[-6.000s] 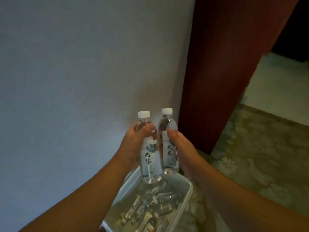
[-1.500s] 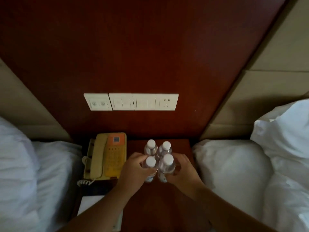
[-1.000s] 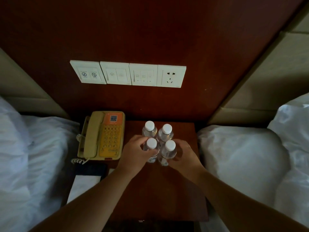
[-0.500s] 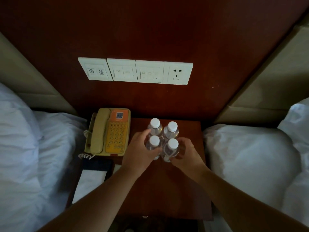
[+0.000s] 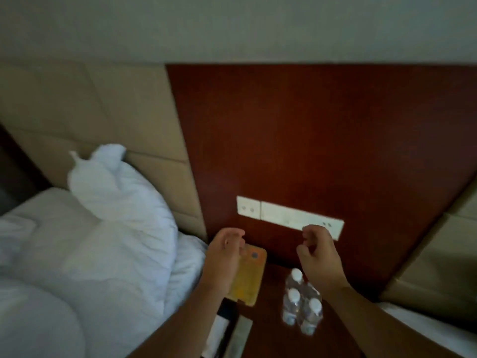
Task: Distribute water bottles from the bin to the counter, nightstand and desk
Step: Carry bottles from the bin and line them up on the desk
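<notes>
A tight cluster of water bottles [image 5: 300,303] is seen upright on the nightstand [image 5: 268,329] at lower centre of the frame; 3 white caps are visible, and a 4th cannot be confirmed behind the right wrist. The left hand [image 5: 223,259] and right hand [image 5: 318,257] are held above it, fingers loosely curled, nothing gripped. The bottles are judged light, thin-walled and smooth; each is best taken around the labelled middle, not by the cap. A telephone [image 5: 249,277] lies just left.
</notes>
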{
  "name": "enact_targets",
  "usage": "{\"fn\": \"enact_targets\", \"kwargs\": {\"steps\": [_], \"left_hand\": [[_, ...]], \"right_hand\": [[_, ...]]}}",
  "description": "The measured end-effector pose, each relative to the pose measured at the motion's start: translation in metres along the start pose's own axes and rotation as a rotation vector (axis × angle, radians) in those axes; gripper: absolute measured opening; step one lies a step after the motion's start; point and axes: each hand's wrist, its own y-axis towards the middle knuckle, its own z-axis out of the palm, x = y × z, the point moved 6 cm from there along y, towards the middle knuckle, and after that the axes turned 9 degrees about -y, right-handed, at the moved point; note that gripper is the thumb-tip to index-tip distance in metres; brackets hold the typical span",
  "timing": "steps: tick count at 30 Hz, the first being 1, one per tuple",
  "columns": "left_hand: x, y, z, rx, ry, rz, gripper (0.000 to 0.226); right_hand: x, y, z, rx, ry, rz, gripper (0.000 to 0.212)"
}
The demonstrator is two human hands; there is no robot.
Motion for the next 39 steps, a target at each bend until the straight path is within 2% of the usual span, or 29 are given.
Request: {"fn": "enact_targets", "kwargs": {"steps": [5, 10, 15, 18, 21, 28, 33, 39], "left_hand": [[-0.129, -0.041, -0.099, -0.147, -0.041, 0.156, 0.025], [-0.238, -0.116, -0.234, -0.329, 0.007, 0.355, 0.020], [-0.297, -0.244, -0.401, -0.601, 0.012, 0.498, 0.026], [-0.311, -0.345, -0.503, -0.771, 0.040, 0.518, 0.024], [-0.318, -0.456, -0.595, -0.954, 0.065, 0.548, 0.026], [-0.291, -0.728, -0.740, -1.403, 0.097, 0.529, 0.020], [-0.254, -0.909, -0.799, -1.717, 0.101, 0.509, 0.022], [-0.220, -1.083, -0.860, -1.995, 0.085, 0.456, 0.021]], "right_hand": [[0.185, -0.003, 0.018, 0.089, 0.091, -0.174, 0.022], [0.376, -0.083, 0.067, 0.218, 0.247, -0.405, 0.015], [0.525, -0.231, 0.131, 0.386, 0.353, -0.614, 0.010], [0.595, -0.342, 0.172, 0.531, 0.407, -0.683, 0.015], [0.658, -0.464, 0.211, 0.679, 0.471, -0.734, 0.011], [0.747, -0.779, 0.269, 1.119, 0.575, -0.842, 0.013], [0.769, -0.982, 0.277, 1.378, 0.591, -0.959, 0.007], [0.783, -1.200, 0.288, 1.726, 0.569, -1.005, 0.015]]}}
